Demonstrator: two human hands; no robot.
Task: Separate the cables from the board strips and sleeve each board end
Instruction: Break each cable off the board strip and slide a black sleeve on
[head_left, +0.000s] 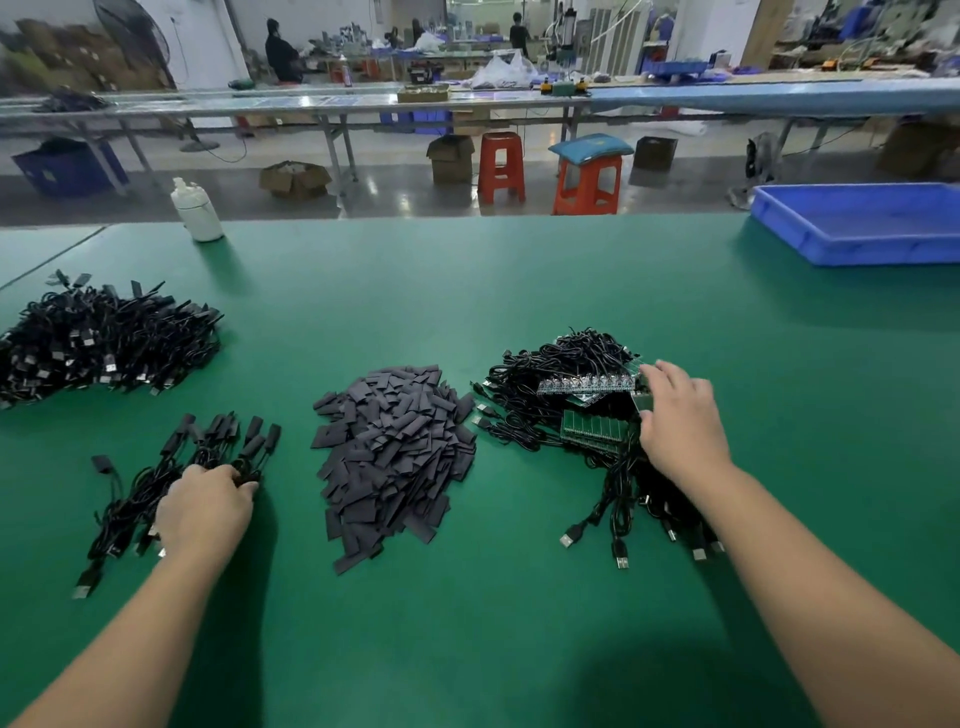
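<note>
I log left hand (205, 512) gripping sleeved cable bundle (171, 478) on green mat (519, 623) | loose sleeve pile (395, 452) centre | right hand (675, 421), fingers curled, touching board strips (592, 428) atop tangled cables (566, 358).

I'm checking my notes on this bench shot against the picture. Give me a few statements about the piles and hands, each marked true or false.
1. The pile of dark sleeves lies between the two hands. True.
2. The right hand reaches into the blue tray. False: it is on the pile of board strips with cables.
3. The left hand rests on a small bunch of sleeved cables. True.
4. The white bottle lies on its side. False: it stands upright.
</note>
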